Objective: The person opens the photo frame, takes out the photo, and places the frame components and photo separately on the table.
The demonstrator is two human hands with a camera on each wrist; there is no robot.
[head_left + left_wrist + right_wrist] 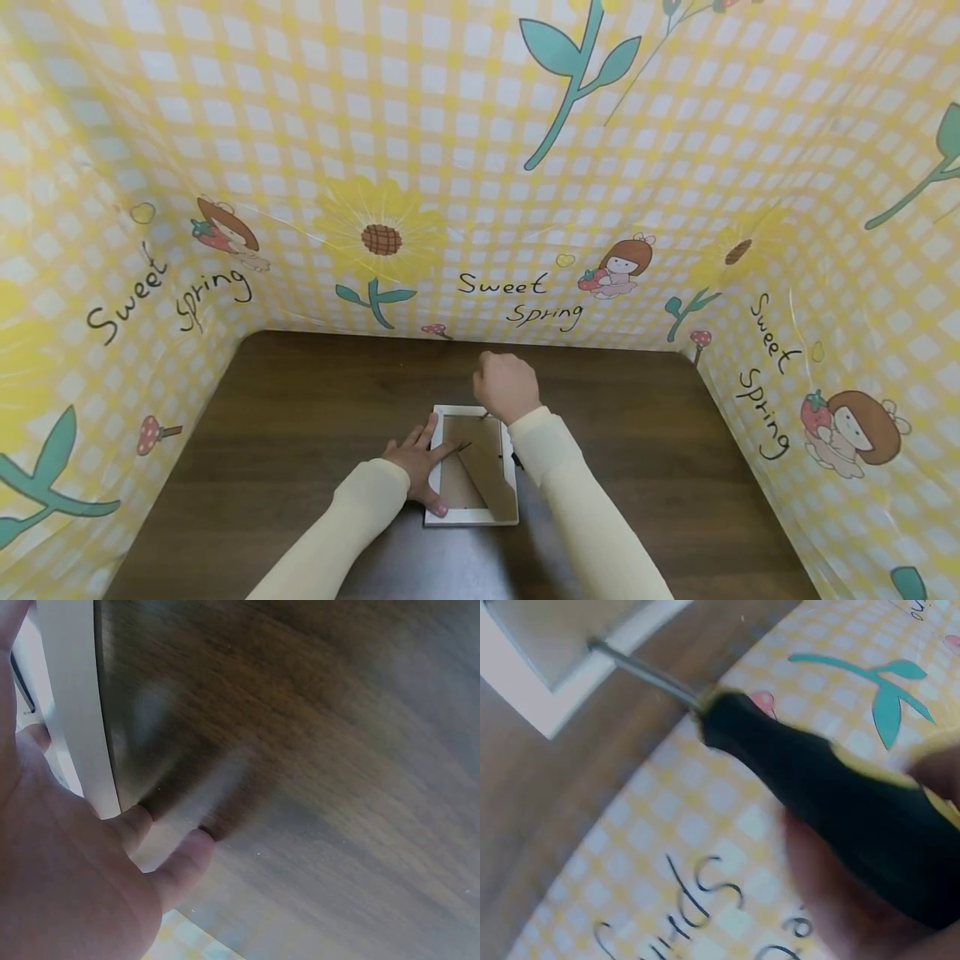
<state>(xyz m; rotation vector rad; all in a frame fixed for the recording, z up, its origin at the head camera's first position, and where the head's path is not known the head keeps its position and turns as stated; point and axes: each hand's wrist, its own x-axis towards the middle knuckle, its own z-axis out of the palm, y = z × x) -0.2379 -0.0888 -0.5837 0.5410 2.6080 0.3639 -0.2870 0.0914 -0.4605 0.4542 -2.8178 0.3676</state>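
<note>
A white picture frame (487,517) lies back side up on the table, its tan backing board (459,483) showing with a darker easel stand (487,475) across it. My left hand (412,465) spreads its fingers over the frame's left side, with the thumb near the front corner. In the left wrist view, two fingers of that hand (67,877) reach past the frame's edge (75,697) onto the wood. My right hand (510,387) grips a black and yellow screwdriver (802,769) above the far side. Its tip meets the inner border of the frame, beside the backing.
A dark wooden table (300,433) lies beneath. Yellow checked cloth (495,208) with printed flowers and lettering walls it in at the back and both sides. A small black piece (517,460) shows at the frame's right edge, partly behind the right sleeve.
</note>
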